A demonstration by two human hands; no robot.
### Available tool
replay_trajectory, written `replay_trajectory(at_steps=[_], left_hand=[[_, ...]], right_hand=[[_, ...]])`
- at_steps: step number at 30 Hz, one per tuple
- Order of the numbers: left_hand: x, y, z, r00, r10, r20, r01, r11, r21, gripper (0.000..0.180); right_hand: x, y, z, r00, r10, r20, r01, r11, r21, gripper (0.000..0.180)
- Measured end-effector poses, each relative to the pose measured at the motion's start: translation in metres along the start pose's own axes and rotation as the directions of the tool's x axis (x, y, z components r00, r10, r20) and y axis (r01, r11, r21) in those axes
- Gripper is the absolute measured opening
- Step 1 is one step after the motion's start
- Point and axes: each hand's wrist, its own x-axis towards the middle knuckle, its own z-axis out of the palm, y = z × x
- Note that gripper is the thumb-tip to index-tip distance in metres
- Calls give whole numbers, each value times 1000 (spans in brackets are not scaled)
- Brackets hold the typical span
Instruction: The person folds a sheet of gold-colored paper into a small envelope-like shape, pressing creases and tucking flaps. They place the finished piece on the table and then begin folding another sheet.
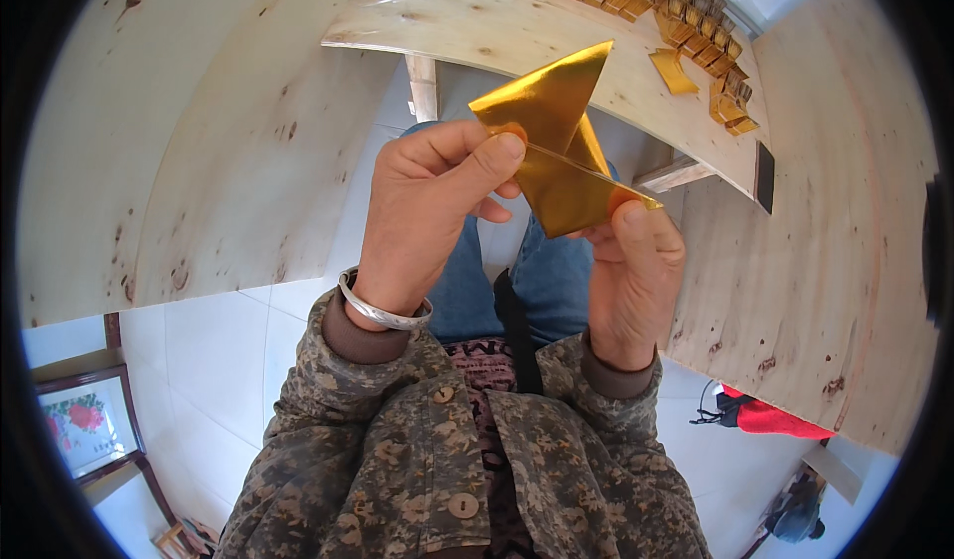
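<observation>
Fingers of the left hand (427, 211) were pinched on the upper left part of a folded gold paper sheet (556, 142), while the right hand (631, 281) gripped its lower right corner between thumb and fingers, the sheet held in the air above the person's lap. Behind it, rows of small folded gold pieces (676, 22) lay along the far right edge of a pale wooden table (497, 27), one loose gold piece (673, 70) just beside them

Both hands hold a folded gold paper (556, 142): left hand (432, 211) pinches its upper fold, right hand (636, 271) grips its lower corner, above the counter (497, 32) bearing gold folded pieces (686, 22).
</observation>
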Motion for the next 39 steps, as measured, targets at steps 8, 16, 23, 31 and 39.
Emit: replay_trajectory(at_steps=[8,16,23,31,39], left_hand=[[3,-2,-4,1000,13,-7,-13,1000,23,20],[3,-3,-5,1000,13,-2,-13,999,32,19],[4,-4,-5,1000,1,-1,0,999,38,20],[5,-7,-4,998,62,-30,-59,994,92,19],[1,-6,3,996,83,-39,-79,993,93,20]], right_hand=[[2,2,-1,999,38,-9,-37,997,74,27],[2,1,-5,1000,-12,-27,12,1000,9,30],[2,1,0,991,13,-133,-20,999,-48,30],[6,2,11,888,-452,-89,345,780,-522,27],[2,0,21,652,-553,519,561,-108,-821,34]])
